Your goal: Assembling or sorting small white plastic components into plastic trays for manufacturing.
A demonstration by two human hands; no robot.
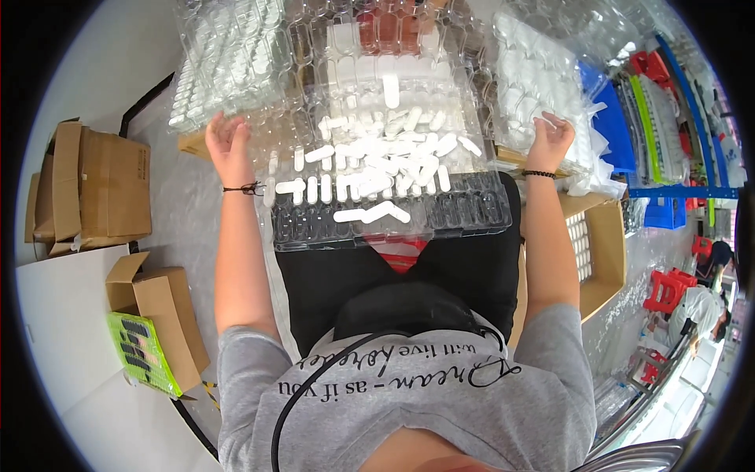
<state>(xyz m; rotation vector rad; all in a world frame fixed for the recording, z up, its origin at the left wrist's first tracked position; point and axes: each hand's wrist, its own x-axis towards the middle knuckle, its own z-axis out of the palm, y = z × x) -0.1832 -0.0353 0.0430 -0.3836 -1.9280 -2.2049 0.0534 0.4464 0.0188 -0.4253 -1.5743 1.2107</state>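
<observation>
A clear plastic tray with rows of slots [480, 206] lies across my lap, its near rim over my thighs. Loose white capsule-shaped pieces [377, 161] are heaped over its middle. Some stand in slots along the near rows, and a few lie flat near the front. My left hand [229, 145] is raised just beyond the tray's left side, with fingers half curled and apart and nothing visible in them. Past the right side, my right hand [552, 141] is held up, loosely curled, close to a stack of white-filled clear trays [528, 75]. Whether it touches that stack is unclear.
More filled clear trays [228, 63] stand at the far left. Cardboard boxes [110, 189] sit on the left, with a green package [141, 354] by the lower one. A blue-edged shelf [684, 191] and an open carton [609, 252] are on the right. Another person [700, 311] is farther right.
</observation>
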